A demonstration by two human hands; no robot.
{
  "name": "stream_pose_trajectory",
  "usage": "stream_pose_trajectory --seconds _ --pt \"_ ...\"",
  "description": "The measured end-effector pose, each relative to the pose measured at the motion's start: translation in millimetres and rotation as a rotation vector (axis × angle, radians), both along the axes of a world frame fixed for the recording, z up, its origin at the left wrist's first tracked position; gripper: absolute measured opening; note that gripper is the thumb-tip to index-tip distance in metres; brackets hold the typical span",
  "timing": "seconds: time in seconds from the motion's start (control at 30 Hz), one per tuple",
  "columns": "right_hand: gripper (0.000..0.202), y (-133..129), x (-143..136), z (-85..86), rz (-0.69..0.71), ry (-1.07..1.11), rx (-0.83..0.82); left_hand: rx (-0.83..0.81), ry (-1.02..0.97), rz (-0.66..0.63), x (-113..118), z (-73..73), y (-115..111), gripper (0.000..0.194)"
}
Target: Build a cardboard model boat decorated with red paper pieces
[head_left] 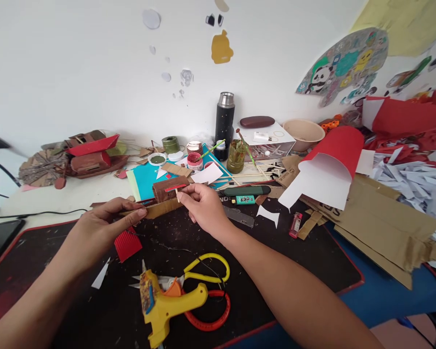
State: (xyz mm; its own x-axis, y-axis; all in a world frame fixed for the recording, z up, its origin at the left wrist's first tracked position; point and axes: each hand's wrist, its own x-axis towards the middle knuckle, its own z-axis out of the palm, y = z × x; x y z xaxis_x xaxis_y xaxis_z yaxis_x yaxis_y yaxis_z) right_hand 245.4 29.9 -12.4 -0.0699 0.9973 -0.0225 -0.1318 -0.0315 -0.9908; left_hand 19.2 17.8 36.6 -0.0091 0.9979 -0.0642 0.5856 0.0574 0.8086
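Note:
My left hand [98, 225] pinches the near-left end of a brown cardboard piece [165, 208], which is held above the dark mat. Between the thumb and fingers of my right hand [205, 208] is a small white stick with a red strip [176, 188] across its top. The strip is just over a brown-painted block [163, 189] at the cardboard's far side; I cannot tell whether they touch. Below my left hand lies a red corrugated piece [128, 244]. Nearer me are a yellow glue gun [167, 310] and scissors [207, 269] with yellow and red handles, partly under the gun.
Open paint jars [194, 162], a black flask [224, 123] and a brush jar [236, 157] stand behind my hands. A brown model [90, 162] is at the left. To the right are a red paper roll [334, 155], a lighter [295, 225] and stacked cardboard [385, 232].

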Motion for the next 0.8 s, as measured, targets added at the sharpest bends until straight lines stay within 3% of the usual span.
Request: stream_pose_trajectory --seconds 0.27,0.8 --pt "0.018 0.7 -0.4 0.9 0.003 0.028 -0.006 -0.064 -0.104 -0.014 -0.2 2.9 0.9 0.044" --pt "0.017 0.6 0.9 -0.3 0.001 0.016 0.005 -0.050 -0.101 -0.025 -0.9 1.8 1.9 0.045"
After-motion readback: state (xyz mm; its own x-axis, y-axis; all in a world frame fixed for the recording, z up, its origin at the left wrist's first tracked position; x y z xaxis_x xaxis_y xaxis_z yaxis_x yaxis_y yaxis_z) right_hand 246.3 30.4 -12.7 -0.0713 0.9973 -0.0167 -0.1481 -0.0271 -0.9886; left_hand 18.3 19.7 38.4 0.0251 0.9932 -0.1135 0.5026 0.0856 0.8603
